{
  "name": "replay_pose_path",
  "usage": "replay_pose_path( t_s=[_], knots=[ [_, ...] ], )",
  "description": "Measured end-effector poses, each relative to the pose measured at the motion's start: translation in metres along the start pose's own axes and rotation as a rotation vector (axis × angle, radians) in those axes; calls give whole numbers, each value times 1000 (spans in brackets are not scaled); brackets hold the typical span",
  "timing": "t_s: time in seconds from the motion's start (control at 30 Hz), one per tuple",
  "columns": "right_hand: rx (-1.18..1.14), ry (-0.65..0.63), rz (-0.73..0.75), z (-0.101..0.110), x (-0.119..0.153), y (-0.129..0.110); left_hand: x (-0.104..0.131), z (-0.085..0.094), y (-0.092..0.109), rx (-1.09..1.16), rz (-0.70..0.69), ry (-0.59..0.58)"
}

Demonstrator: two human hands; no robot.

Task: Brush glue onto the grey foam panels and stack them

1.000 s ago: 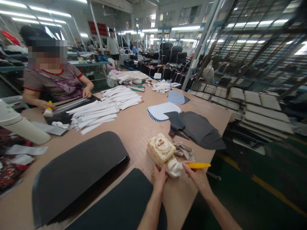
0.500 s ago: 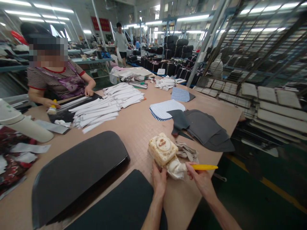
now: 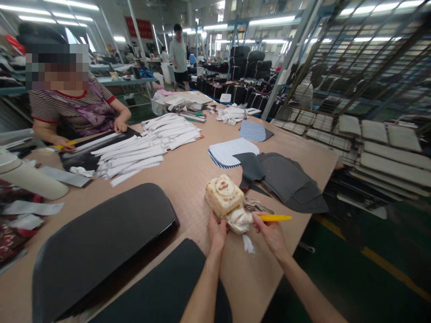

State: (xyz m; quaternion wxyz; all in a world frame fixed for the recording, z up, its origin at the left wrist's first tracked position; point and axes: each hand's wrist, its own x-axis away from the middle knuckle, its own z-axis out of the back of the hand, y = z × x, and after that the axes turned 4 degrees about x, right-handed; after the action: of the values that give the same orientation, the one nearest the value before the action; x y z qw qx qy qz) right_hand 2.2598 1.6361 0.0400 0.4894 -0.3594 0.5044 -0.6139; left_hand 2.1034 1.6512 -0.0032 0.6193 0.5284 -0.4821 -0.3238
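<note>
Pinched between thumb and fingers of the right grip (image 3: 271, 231), close to its left end: a yellow-handled brush (image 3: 275, 218), held just above the near right part of the table (image 3: 188, 188). Almost level, long axis running left to right, with the free handle tip pointing right and the other end meeting a white, wrapped-looking lump (image 3: 239, 220); bristles not visible. Directly left of the lump and a little farther off, touching it: a crusted cream container (image 3: 224, 194) with a round cap on top. Set against the near side of container and lump, fingers curled: the left grip (image 3: 218, 231); cannot tell how far closed. Nearest to the brush, the right grip; nearest to the container, the left. On the near side of the lump, a small white scrap (image 3: 248, 245). Just right of the container, crumpled tan cloth (image 3: 257, 205); farther right, fanned dark grey panels (image 3: 288, 181).
</note>
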Motion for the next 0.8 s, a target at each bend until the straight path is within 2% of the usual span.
replay_pose_path(
  t_s=[0.17, 0.33, 0.4, 0.47, 0.57, 0.7, 0.8],
  knots=[
    [16, 10, 3, -6, -19, 1, -18, -7, 5, 37, 57, -17],
    [44, 8, 18, -5, -28, 2, -20, -13, 6, 65, 52, -24],
    [70, -4, 30, -2, -27, 2, -17, -8, 8, 64, 42, -31],
    [108, -19, 47, 1, -24, 0, -10, 3, 12, 49, 18, -37],
    [178, -16, 79, 7, -15, -2, 12, 35, 24, 13, -62, -24],
    [241, 33, 147, 8, -3, -6, 56, 103, 51, -51, -233, 60],
    [277, 42, 194, 9, 3, -9, 76, 166, 74, -414, -593, 311]
  ],
)
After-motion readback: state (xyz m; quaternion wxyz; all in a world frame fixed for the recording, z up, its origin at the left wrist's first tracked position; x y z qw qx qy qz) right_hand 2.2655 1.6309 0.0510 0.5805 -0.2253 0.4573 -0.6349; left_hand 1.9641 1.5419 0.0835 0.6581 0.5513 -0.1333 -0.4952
